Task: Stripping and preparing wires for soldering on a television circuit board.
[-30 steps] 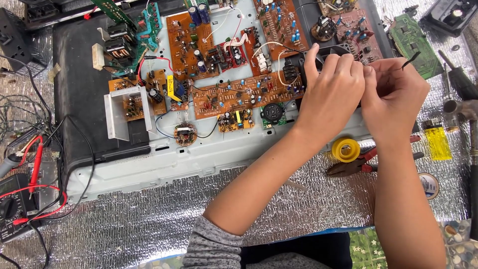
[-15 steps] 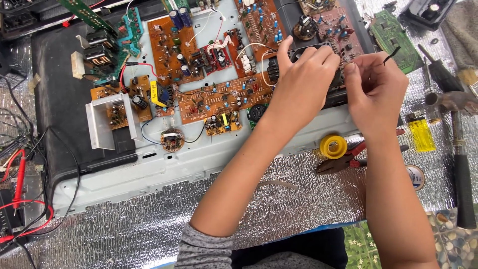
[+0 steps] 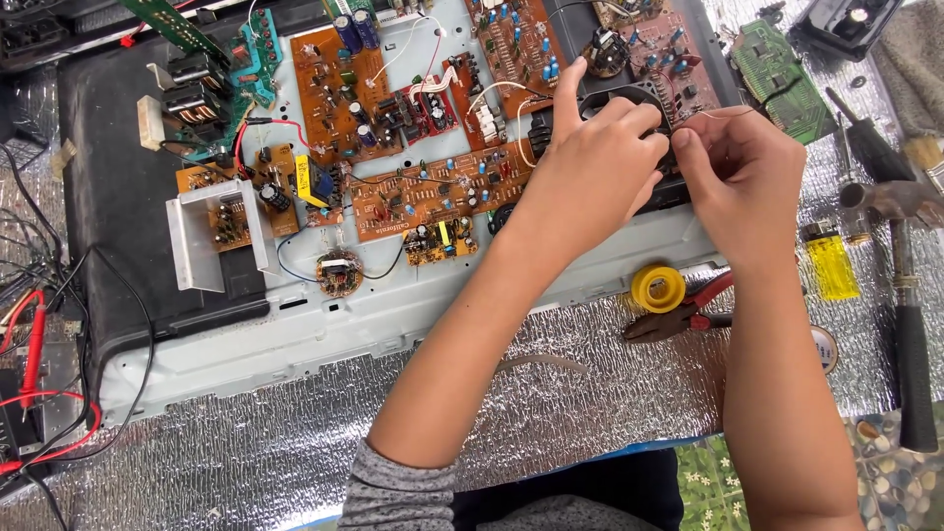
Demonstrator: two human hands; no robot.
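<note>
Both my hands meet over the right part of a pale metal chassis [image 3: 393, 324] that carries several orange circuit boards [image 3: 433, 192]. My left hand [image 3: 590, 167] has its fingers curled down on a black part at the chassis edge, the index finger raised. My right hand [image 3: 737, 172] pinches a thin wire [image 3: 777, 98] that runs up toward a green circuit board [image 3: 782, 74]. The fingertips of the two hands almost touch. What lies under the left palm is hidden.
A yellow tape roll [image 3: 658, 288] and red-handled pliers [image 3: 683, 313] lie just below my hands. A yellow lighter [image 3: 831, 261], a hammer [image 3: 910, 324] and a screwdriver sit to the right. Red and black probe leads [image 3: 39, 393] trail at the left, on silver foil matting [image 3: 246, 462].
The view has shifted slightly, so the boards sit further left and up. My hands stay together over the same spot, with small finger movements on the wire.
</note>
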